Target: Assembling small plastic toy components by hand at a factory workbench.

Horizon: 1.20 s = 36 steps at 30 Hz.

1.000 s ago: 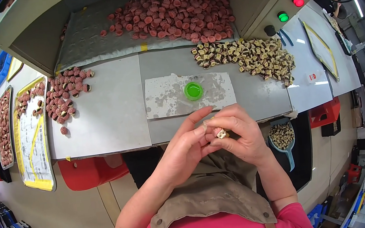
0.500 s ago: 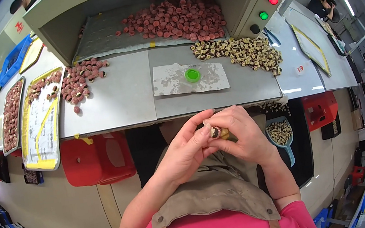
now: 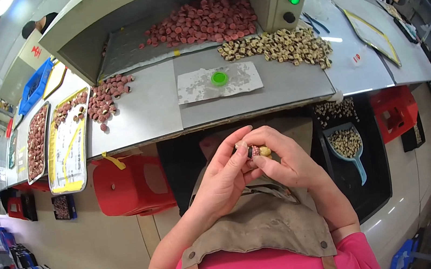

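Both hands meet above my lap, just in front of the table edge. My left hand (image 3: pixel 224 171) pinches a small pink piece with a dark end (image 3: pixel 254 152) between thumb and fingers. My right hand (image 3: pixel 284 161) closes on the same piece from the other side, its thumb and index finger bent round it. Next to it, among the right fingers, shows a yellowish bit (image 3: pixel 265 151); whether it is a separate piece or a finger cover I cannot tell. On the table ahead, a small green dish (image 3: pixel 219 78) rests on a stained white sheet (image 3: pixel 193 87).
Pink caps (image 3: pixel 206 19) are heaped inside a box-like machine (image 3: pixel 73 49). Cream-and-dark pieces (image 3: pixel 291 48) lie to its right, pink assembled pieces (image 3: pixel 107 97) to its left beside trays (image 3: pixel 67 148). Below stand red stools (image 3: pixel 124 187) and a blue scoop (image 3: pixel 360 164) full of pieces.
The view has shifted and tilted slightly. Both hands stay together on the small piece; the right fingers have turned a little, showing more of its pink side and the yellowish bit.
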Each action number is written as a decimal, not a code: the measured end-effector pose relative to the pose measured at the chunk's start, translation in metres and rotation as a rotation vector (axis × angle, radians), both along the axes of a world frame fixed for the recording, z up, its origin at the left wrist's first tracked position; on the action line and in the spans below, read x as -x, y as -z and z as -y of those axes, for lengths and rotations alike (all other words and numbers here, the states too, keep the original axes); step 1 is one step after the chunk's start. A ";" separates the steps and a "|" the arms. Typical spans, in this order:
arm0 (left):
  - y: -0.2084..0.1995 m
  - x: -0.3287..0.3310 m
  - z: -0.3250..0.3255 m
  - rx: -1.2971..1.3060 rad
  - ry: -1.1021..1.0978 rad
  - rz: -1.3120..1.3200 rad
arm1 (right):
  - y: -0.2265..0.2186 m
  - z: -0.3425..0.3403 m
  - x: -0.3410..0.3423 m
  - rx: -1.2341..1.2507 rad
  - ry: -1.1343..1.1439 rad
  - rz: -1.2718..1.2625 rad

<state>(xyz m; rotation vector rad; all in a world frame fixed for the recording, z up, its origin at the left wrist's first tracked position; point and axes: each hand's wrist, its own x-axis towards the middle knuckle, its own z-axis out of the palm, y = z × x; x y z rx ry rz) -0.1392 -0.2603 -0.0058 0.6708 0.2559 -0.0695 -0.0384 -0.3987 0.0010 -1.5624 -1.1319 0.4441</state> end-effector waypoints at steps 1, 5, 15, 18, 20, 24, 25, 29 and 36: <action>0.000 0.000 0.003 -0.006 0.009 -0.005 | 0.001 0.003 0.000 -0.006 0.009 -0.005; 0.001 -0.003 0.007 0.002 0.012 0.001 | 0.006 0.008 -0.002 -0.027 0.020 -0.020; 0.011 -0.028 -0.004 -0.220 -0.084 -0.052 | 0.029 -0.009 -0.030 -0.062 -0.026 -0.106; 0.014 -0.044 -0.007 -0.206 -0.130 -0.081 | 0.031 -0.015 -0.046 -0.079 0.029 -0.096; 0.017 -0.054 -0.008 -0.170 -0.190 -0.078 | 0.032 -0.018 -0.054 -0.099 0.175 -0.052; 0.019 -0.075 -0.009 -0.249 -0.247 -0.105 | 0.046 -0.018 -0.082 -0.139 0.297 0.065; 0.020 -0.080 -0.011 -0.251 -0.244 -0.112 | 0.046 -0.020 -0.087 -0.140 0.300 0.057; 0.025 -0.095 -0.015 -0.365 -0.260 -0.053 | 0.044 -0.024 -0.102 -0.100 0.263 0.044; 0.031 -0.103 -0.015 -0.494 -0.279 -0.001 | 0.042 -0.024 -0.102 -0.089 0.363 0.097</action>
